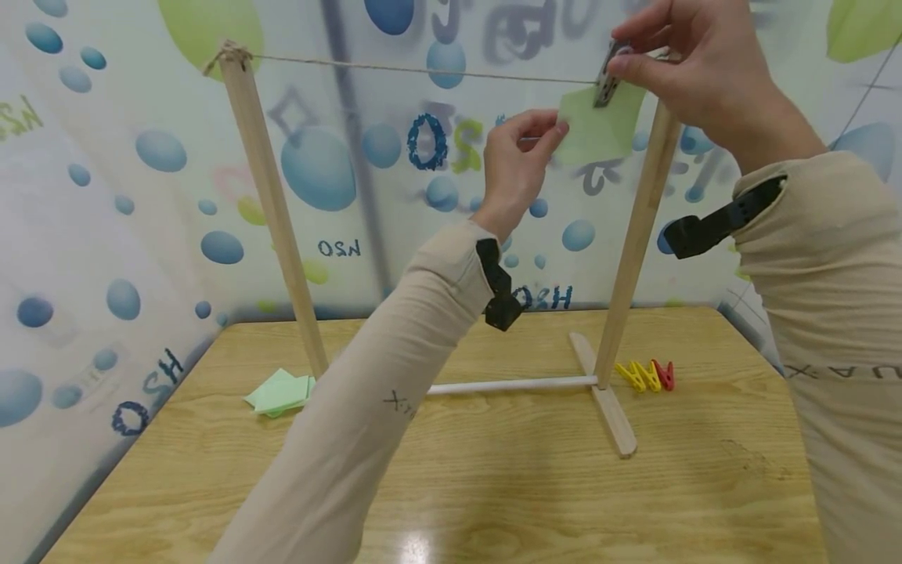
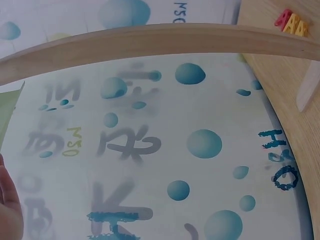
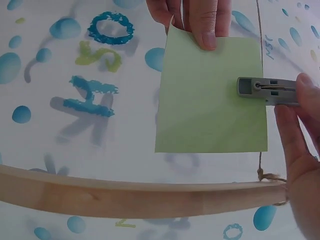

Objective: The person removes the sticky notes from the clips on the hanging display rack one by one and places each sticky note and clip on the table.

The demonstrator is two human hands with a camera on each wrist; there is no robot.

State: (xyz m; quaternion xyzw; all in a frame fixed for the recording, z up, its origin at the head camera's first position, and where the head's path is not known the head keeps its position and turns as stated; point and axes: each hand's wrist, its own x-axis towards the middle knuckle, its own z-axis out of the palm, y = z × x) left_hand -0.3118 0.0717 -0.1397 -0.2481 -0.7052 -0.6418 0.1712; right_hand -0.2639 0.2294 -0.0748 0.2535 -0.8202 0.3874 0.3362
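Observation:
A light green square of paper hangs at the twine line, close to the right wooden post. My left hand pinches the paper's left edge between thumb and fingers. A grey clothespin sits over the paper's top edge at the twine. My right hand pinches that clothespin by its handle end. In the left wrist view only part of the left hand and a sliver of the paper show.
More green papers lie by the left post. Yellow clothespins and red ones lie right of the frame's wooden foot. A white rod runs between the posts above the wooden table. Behind stands a patterned wall.

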